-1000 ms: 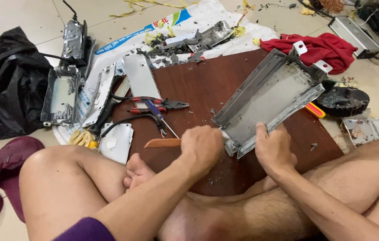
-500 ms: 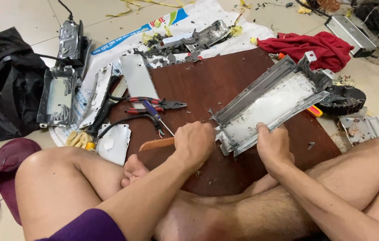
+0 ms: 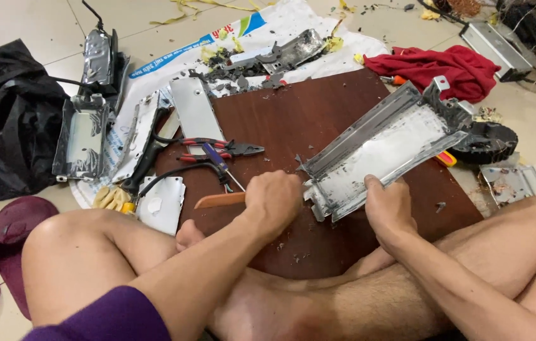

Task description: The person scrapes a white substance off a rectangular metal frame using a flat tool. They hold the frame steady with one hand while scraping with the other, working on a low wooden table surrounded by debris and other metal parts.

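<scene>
His left hand (image 3: 273, 201) is fisted around a wooden-handled tool (image 3: 219, 200); the right hand (image 3: 389, 205) clamps the metal casing (image 3: 381, 151) on a brown board (image 3: 293, 113) laid on the tiled floor (image 3: 22, 25).

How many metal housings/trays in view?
5 at least: metal tray held by both hands; two at left near the black bag; one top right; one right of the board. Scrap may hide more.
</scene>
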